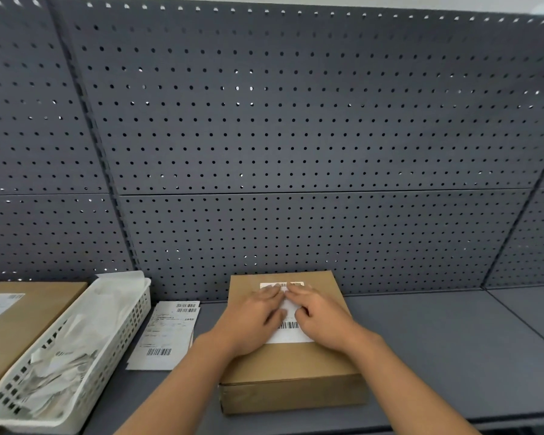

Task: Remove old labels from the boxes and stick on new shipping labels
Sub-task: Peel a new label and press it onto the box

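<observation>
A flat brown cardboard box (291,365) lies on the grey shelf in front of me. A white shipping label (291,332) with barcodes lies on its top. My left hand (255,318) and my right hand (321,315) both press flat on the label, fingers straight and fingertips nearly meeting at its far end. Most of the label's middle is hidden under my hands.
A stack of white shipping labels (167,334) lies left of the box. Further left stands a white plastic basket (120,334) holding crumpled paper, and beyond it a second brown box (41,309) with a label. A grey pegboard wall (296,136) rises behind the shelf (453,346).
</observation>
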{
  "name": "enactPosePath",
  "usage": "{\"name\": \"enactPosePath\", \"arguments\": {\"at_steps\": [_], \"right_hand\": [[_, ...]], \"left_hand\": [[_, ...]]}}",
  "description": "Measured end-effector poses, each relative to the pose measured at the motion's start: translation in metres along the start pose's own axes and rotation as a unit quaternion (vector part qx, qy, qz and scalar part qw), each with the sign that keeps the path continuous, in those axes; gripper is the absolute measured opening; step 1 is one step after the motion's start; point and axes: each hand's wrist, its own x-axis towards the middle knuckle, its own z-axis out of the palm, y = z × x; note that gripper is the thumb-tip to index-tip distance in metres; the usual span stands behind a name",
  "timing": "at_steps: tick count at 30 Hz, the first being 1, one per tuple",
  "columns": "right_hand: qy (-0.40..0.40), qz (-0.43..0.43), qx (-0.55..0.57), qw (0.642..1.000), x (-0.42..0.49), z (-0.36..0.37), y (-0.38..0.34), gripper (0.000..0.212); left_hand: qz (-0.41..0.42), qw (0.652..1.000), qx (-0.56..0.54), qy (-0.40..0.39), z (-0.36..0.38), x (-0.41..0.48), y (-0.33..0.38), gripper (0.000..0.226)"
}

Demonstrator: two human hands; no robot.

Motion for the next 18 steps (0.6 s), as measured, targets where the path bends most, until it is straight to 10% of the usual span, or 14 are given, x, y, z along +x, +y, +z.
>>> {"name": "enactPosePath", "arguments": {"at_steps": [18], "right_hand": [[-0.016, -0.029, -0.068, 0.997, 0.001, -0.003, -0.003, 0.053]], "left_hand": [[-0.005, 1.0, -0.001, -0.023, 0.009, 0.009, -0.006, 0.052]]}}
